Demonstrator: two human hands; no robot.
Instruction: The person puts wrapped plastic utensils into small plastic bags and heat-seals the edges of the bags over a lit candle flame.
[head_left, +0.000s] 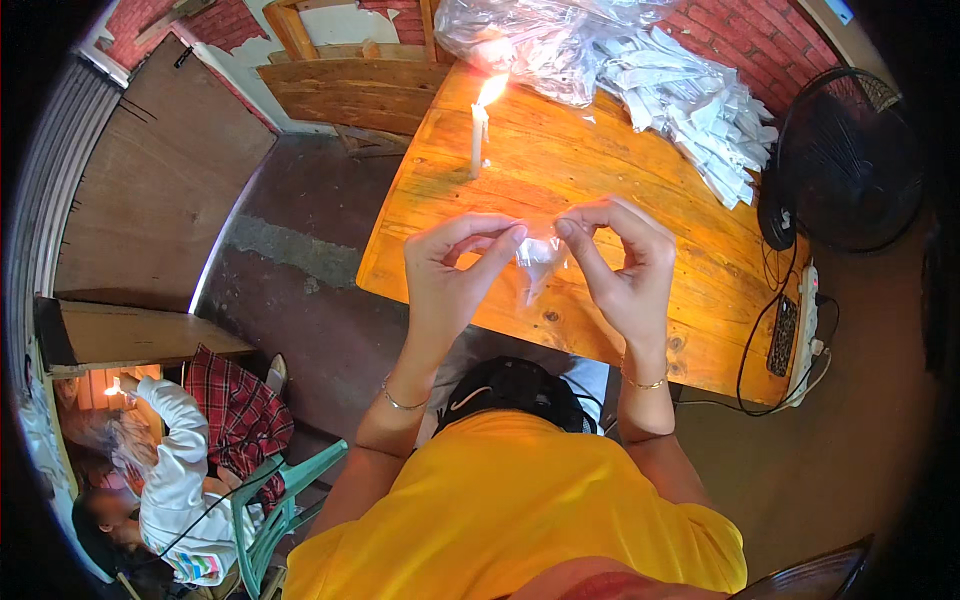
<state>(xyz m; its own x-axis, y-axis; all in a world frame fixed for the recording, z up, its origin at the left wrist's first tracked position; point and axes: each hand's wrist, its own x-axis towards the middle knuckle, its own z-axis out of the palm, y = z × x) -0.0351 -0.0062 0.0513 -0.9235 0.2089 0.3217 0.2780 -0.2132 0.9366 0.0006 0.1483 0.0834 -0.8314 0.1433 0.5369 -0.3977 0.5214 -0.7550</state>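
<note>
Between my hands, above the front part of the wooden table (420, 217), a small clear plastic bag (536, 262) hangs by its upper edge. My left hand (469, 255) pinches one upper corner between thumb and index finger. The other corner is pinched the same way by my right hand (619, 255). A lit white candle (477, 142) stands upright on the table beyond my left hand, its flame leaning right. What the bag holds, if anything, cannot be told.
Clear plastic bags (540, 52) and a heap of white and clear plastic pieces (682, 105) cover the table's far side. A black fan (851, 161), a power strip (806, 330) and cables lie at the right. At lower left a person (176, 442) sits on a green chair (281, 502).
</note>
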